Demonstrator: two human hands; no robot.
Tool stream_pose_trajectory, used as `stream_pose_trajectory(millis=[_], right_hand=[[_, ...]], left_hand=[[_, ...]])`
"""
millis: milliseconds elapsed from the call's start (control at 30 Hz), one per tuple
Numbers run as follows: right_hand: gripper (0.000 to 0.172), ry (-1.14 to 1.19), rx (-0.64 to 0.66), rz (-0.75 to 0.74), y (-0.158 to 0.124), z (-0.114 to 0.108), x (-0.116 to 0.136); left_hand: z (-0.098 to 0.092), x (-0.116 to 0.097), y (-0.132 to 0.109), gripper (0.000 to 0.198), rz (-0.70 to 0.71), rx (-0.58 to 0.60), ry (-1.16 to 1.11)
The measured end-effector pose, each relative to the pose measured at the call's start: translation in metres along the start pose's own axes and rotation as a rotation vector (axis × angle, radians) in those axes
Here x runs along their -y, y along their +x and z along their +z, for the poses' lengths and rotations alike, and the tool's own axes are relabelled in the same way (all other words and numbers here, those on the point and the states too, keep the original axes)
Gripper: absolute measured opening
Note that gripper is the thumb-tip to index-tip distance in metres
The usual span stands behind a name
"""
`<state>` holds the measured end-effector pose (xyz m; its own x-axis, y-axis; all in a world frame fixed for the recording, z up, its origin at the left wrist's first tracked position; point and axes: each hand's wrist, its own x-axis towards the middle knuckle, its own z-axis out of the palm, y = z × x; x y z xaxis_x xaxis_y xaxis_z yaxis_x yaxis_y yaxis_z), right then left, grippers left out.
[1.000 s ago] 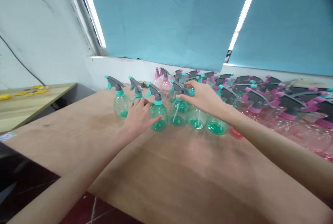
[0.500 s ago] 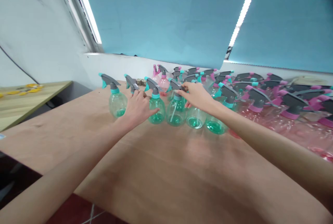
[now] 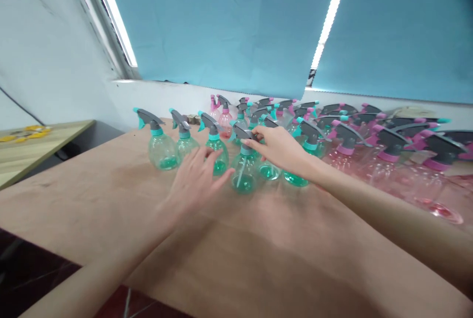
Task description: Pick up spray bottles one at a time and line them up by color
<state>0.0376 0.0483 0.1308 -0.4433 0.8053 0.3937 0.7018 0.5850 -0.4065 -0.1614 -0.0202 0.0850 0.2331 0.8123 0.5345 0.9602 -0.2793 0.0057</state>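
My right hand [image 3: 277,145] pinches the grey spray head of a green spray bottle [image 3: 244,173], which stands a little in front of its row. A straw shows inside the clear green body. My left hand [image 3: 197,175] is open, its thumb spread toward that bottle and nothing in its grasp. Behind its fingers, partly covered, are a second green spray bottle [image 3: 212,136] and a third [image 3: 183,141]. At the left end of the row stands another green bottle [image 3: 162,150] with its turquoise nozzle pointing left.
Several pink spray bottles [image 3: 345,148] crowd the right side of the wooden table [image 3: 236,259], with more bottles behind. Blue curtains [image 3: 221,27] hang at the back. A lower side table [image 3: 70,136] at left carries yellow pieces [image 3: 27,133].
My right hand has drawn a green spray bottle forward out of the row. My left hand has left the spray head it was at and come back toward me, its fingers opening.
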Motion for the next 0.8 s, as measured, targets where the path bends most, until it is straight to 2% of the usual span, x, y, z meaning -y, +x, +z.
stream_pose_trajectory(millis=[167, 233, 333, 433, 500, 633, 733, 800], right_hand=[[0.025, -0.077, -0.007, 0.031, -0.046, -0.019, 0.008], [0.025, -0.080, -0.021, 0.038, -0.066, -0.027, 0.008], [0.025, -0.040, -0.054, 0.033, -0.093, -0.039, -0.001], [0.024, 0.126, -0.027, -0.072, -0.118, -0.050, -0.019], [0.029, 0.260, 0.018, -0.108, -0.134, -0.055, -0.034], [0.046, 0.497, 0.017, -0.009, -0.161, -0.054, -0.060], [0.051, 0.662, -0.040, 0.049, -0.174, -0.049, -0.074], [0.052, 0.680, -0.100, 0.071, -0.178, -0.050, -0.081]], left_hand=[[0.020, -0.036, -0.022, 0.073, -0.061, 0.155, -0.412], [0.025, -0.052, -0.028, 0.077, -0.051, 0.197, -0.538], [0.025, -0.075, -0.033, 0.074, -0.022, 0.259, -0.664], [0.024, -0.095, -0.035, 0.070, 0.029, 0.313, -0.752], [0.025, -0.108, -0.034, 0.071, 0.077, 0.339, -0.805], [0.033, -0.138, -0.030, 0.077, 0.143, 0.384, -0.882], [0.040, -0.163, -0.025, 0.079, 0.196, 0.405, -0.919], [0.044, -0.177, -0.021, 0.083, 0.237, 0.390, -0.960]])
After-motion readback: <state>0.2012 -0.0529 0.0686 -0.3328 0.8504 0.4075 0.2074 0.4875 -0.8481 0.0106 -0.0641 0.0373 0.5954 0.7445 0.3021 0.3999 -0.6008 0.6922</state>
